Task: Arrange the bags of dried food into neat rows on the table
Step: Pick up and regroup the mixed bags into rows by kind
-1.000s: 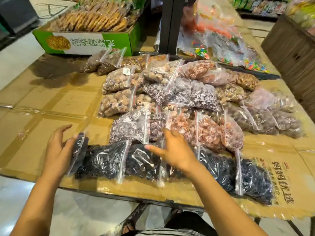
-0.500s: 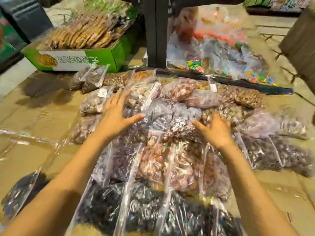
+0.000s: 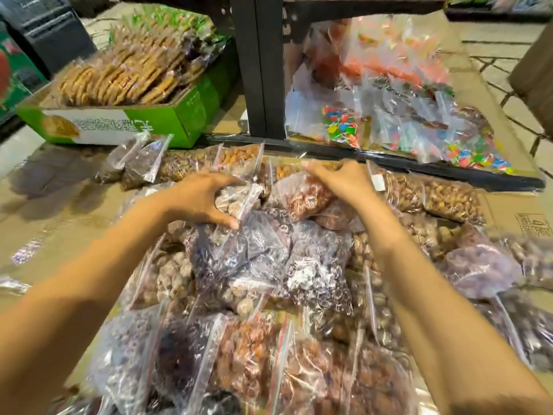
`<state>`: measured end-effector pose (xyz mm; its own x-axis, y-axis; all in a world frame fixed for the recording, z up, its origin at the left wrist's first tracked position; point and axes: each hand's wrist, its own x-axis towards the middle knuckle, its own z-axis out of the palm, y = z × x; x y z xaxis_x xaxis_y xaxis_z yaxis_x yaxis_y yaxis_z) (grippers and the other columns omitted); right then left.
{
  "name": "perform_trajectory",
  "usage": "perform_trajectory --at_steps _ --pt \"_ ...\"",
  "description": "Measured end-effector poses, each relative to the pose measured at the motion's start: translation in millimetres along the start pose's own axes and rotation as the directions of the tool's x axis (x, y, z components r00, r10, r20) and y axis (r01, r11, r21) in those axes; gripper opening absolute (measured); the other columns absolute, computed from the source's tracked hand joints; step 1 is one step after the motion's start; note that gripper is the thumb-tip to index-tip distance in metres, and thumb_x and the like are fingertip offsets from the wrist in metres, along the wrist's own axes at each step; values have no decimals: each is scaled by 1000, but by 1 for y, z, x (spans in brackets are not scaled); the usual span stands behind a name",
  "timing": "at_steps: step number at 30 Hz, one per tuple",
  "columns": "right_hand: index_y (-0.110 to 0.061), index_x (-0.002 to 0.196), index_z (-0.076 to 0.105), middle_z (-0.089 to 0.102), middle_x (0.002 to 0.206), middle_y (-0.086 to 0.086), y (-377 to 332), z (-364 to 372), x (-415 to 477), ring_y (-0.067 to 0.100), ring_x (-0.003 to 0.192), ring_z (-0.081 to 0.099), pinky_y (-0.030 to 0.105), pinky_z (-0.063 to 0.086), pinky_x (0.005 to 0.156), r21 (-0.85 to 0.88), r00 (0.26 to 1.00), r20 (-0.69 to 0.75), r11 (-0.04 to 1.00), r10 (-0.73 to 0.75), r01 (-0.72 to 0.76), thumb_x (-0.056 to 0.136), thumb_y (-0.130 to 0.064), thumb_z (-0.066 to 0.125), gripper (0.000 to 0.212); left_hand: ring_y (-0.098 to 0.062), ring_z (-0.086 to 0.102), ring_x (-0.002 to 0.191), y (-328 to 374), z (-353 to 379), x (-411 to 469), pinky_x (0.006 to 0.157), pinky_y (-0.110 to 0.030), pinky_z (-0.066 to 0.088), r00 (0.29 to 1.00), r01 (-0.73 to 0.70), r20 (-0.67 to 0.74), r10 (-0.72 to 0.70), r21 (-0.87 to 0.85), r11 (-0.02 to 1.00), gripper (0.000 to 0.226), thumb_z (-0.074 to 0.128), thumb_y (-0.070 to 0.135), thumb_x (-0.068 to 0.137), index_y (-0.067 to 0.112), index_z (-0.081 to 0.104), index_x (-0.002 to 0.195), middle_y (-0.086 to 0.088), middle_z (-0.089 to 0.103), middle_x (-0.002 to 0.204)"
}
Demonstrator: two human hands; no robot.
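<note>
Bare cardboard-covered table (image 3: 59, 205) lies open at the left, up to a green biscuit box (image 3: 176, 118). The left hand (image 3: 197, 199) grips a zip bag of pale nuts (image 3: 239, 199) among the heaped bags of dried food (image 3: 314, 274). The right hand (image 3: 344, 181) curls over a reddish bag (image 3: 305, 196); whether it grips is unclear. Behind stand a black post (image 3: 260, 70) and candy bags (image 3: 389, 115).

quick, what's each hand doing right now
left hand: grips a pale nut bag
right hand: lies on a reddish bag, grip cannot be told
</note>
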<state>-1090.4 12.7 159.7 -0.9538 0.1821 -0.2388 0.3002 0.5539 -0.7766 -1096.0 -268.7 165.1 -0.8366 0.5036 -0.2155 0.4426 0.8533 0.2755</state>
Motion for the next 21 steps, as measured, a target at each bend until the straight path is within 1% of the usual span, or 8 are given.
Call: perform_trajectory --at_steps 5,7,9,11,13,15,19,21 --pt "-5 133 45 46 142 13 -2 -1 6 31 122 49 27 36 87 -70 979 181 994 91 -79 69 -57 74 88 -29 46 127 7 2 6 105 -40 36 998 65 -19 -64 65 996 135 35 102 38 13 45 139 -11 52 139" --pt "-4 117 56 60 120 14 0 -3 4 27 98 59 23 41 77 -60 979 194 997 57 -46 74 -49 74 65 -29 52 112 8 4 7 91 -37 43 994 85 -67 -83 26 996 126 32 103 40 14 52 128 -8 62 115" --pt "-13 82 58 61 77 6 1 1 -6 18 64 56 22 47 57 -40 987 159 999 20 -14 73 -45 76 38 -21 51 91 12 7 3 76 -31 38 985 75 -151 -85 -71 995 111 35 101 41 17 56 109 4 54 87" --pt "-11 75 56 61 64 6 8 7 -18 18 55 55 28 49 54 -1 996 84 1000 -21 21 72 -42 78 37 -17 46 90 17 11 -4 76 -30 37 963 82 -241 -118 -155 985 97 50 90 49 15 57 110 5 51 92" --pt "-6 104 62 70 84 10 11 13 -37 25 71 67 36 54 61 93 999 8 995 -42 41 76 -32 76 40 -16 44 88 21 17 -14 79 -35 40 928 95 -336 -159 -199 975 83 61 77 55 12 57 107 5 51 91" --pt "-11 128 52 65 102 -6 13 16 -59 17 84 67 35 52 76 176 996 -78 983 -47 60 78 -29 75 58 -17 46 81 26 21 -30 79 -39 43 890 107 -405 -210 -262 959 77 64 74 56 9 56 96 5 51 84" --pt "-17 130 54 68 112 1 24 15 -86 12 87 68 18 56 71 313 960 -274 939 -52 140 69 -35 80 69 2 58 54 41 27 -69 47 -15 46 752 -13 -490 -442 -681 732 37 77 41 72 19 54 92 2 59 78" --pt "-11 125 59 69 112 3 25 9 -102 10 93 66 12 50 76 343 940 -337 923 -51 173 71 -34 80 63 2 56 50 41 29 -88 46 -16 45 660 -73 -538 -525 -741 667 40 75 41 73 16 53 96 1 59 76"
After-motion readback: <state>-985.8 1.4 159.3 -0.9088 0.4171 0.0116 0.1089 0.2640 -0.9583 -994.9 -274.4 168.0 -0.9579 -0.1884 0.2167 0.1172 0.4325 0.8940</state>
